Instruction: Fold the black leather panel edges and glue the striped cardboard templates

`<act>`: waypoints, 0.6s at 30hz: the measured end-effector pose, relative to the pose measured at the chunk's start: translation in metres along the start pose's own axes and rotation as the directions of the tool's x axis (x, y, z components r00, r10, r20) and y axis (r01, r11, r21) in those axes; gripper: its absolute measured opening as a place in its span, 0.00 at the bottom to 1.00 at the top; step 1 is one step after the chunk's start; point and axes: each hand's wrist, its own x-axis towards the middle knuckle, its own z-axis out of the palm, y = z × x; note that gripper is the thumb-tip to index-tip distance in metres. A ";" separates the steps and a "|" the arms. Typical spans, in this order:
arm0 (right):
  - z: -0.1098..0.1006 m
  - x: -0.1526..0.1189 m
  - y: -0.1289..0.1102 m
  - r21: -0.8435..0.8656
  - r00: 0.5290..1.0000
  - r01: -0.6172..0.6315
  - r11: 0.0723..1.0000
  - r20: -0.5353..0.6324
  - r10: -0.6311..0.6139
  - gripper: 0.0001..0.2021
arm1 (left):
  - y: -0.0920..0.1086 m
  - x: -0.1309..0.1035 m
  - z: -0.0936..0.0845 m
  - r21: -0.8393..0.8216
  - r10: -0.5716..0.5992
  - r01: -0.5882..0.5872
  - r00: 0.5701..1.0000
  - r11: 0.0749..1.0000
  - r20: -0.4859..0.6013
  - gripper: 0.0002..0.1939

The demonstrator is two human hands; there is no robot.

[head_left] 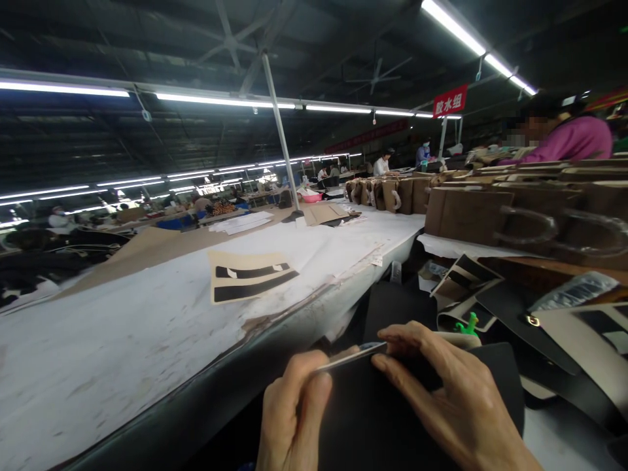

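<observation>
A black sheet piece (366,412) with a pale upper edge is held up at the bottom centre. My left hand (299,405) pinches its left upper corner between thumb and fingers. At the right part of the same edge, my right hand (441,386) closes thumb and fingertips on it. Just behind my right hand stands a small green object (468,324). A beige piece with two black strips (252,278) lies apart from both hands on the white-covered table.
The long white table (122,327) runs along the left. Brown bags (468,216) with wrapped handles line the right side. Beige and black pieces (530,327) are piled below them. A person in a magenta top (574,139) leans at the right. A pole (282,131) rises behind.
</observation>
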 end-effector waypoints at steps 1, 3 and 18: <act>0.000 -0.001 0.000 -0.005 1.000 -0.003 1.000 -0.001 0.003 0.07 | -0.001 0.000 0.000 0.008 0.009 -0.009 1.000 1.000 0.008 0.23; 0.001 -0.002 0.000 -0.018 1.000 -0.002 1.000 0.002 0.002 0.06 | -0.003 -0.001 0.000 0.010 0.035 -0.035 0.999 0.999 0.021 0.22; -0.008 -0.001 0.023 -0.071 0.972 -0.213 0.974 0.084 0.218 0.06 | -0.007 -0.001 0.008 0.016 0.212 -0.215 0.943 0.977 -0.256 0.17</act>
